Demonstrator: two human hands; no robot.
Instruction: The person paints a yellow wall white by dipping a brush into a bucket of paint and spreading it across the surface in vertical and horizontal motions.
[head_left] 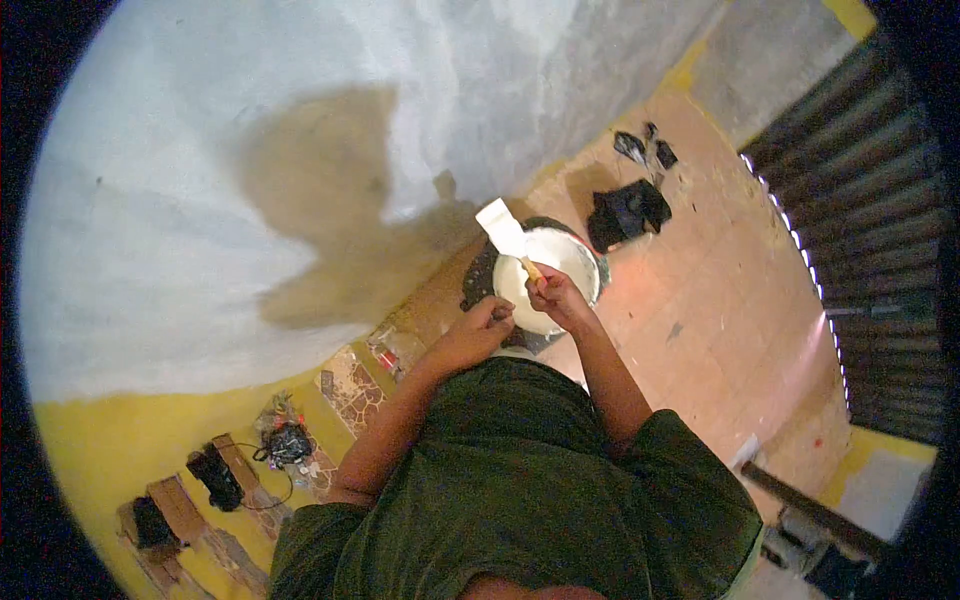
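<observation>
Wall [200,200] mostly skimmed white, with one bare brown patch [330,210] left near its middle. Right hand [556,297], fingers pinching the handle, holds a loaded knife [503,229] over the bucket [585,262] on the floor [720,300]. Left hand [480,330] curled at the bucket's rim, grip unclear.

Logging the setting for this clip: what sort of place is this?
Probably a room or passage being plastered or painted. A wall is coated white with one bare brown patch, the right hand holds a putty knife over a white bucket, and the tiled floor is spattered.
</observation>
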